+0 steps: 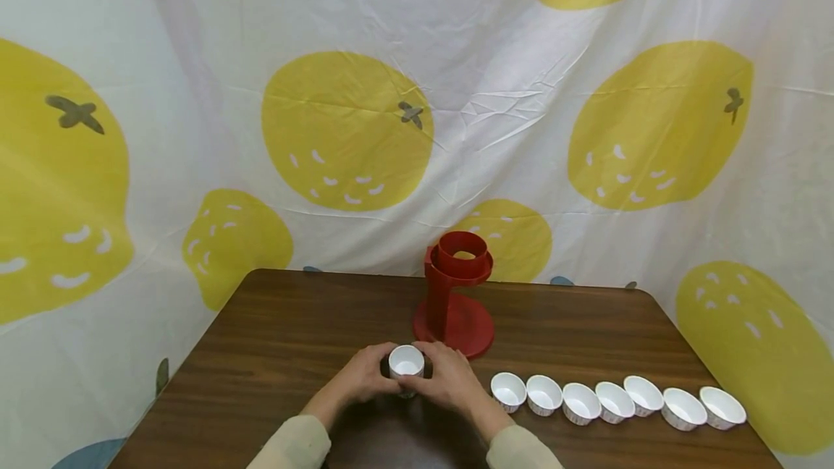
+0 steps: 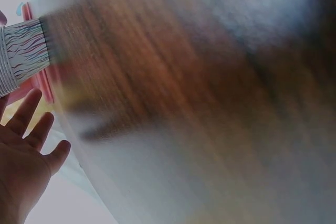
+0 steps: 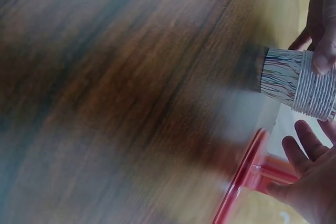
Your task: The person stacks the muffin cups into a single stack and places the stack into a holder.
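A stack of white baking cups [image 1: 407, 363] stands upright between both hands, its base close to the tabletop. Nested rims show on the stack [image 3: 315, 93] in the right wrist view, above a wall with wavy coloured lines. My left hand [image 1: 366, 373] holds its left side, thumb in front. From the right, my right hand [image 1: 449, 376] grips it with thumb and fingers. The left wrist view has the stack [image 2: 26, 51] at its left edge, and the left hand's [image 2: 23, 166] other fingers stretch out below it. In the right wrist view, the right hand's [image 3: 310, 182] lower fingers are spread.
Behind the hands stands a red stand [image 1: 438, 310] with a round base and a ring-shaped holder on top. Several single white baking cups [image 1: 544, 395] form a row on the right of the brown wooden table [image 1: 293, 317]. A lemon-print cloth [image 1: 495, 136] hangs behind.
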